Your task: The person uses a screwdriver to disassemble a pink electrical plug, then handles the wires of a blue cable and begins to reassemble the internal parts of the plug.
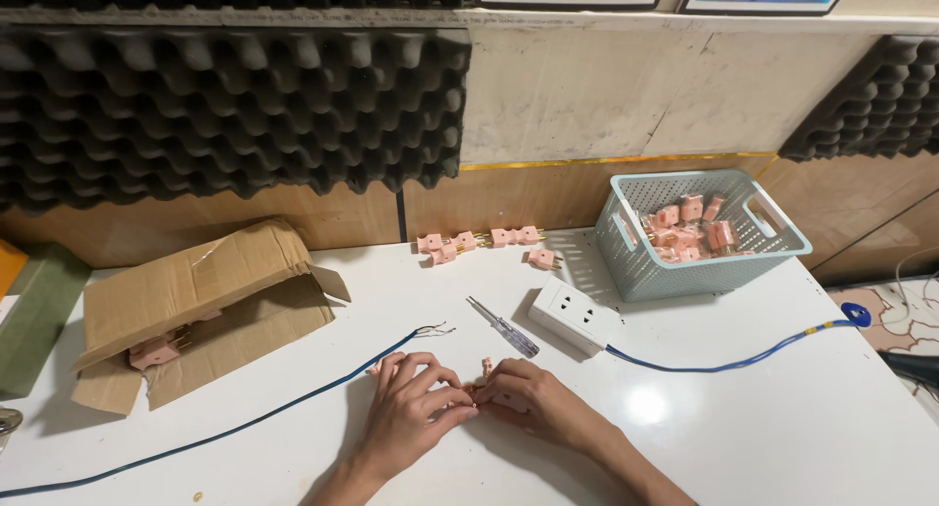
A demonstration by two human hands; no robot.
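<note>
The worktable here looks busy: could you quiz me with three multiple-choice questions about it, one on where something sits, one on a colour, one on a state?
1. Where does the screwdriver lie?
A. in the basket
B. on the table between the bare wire end and the white socket block
C. inside the cardboard box

2. What colour is the cable running from the white socket block?
A. blue
B. red
C. green

3. How do the hands stand?
A. both lifted off the table
B. one in the box
C. both low on the table, fingers meeting on a small pink part

Answers: 1 B, it rests on the white table beside the block. 2 A, it shows blue. 3 C, left hand and right hand pinch the small pink part.
</note>
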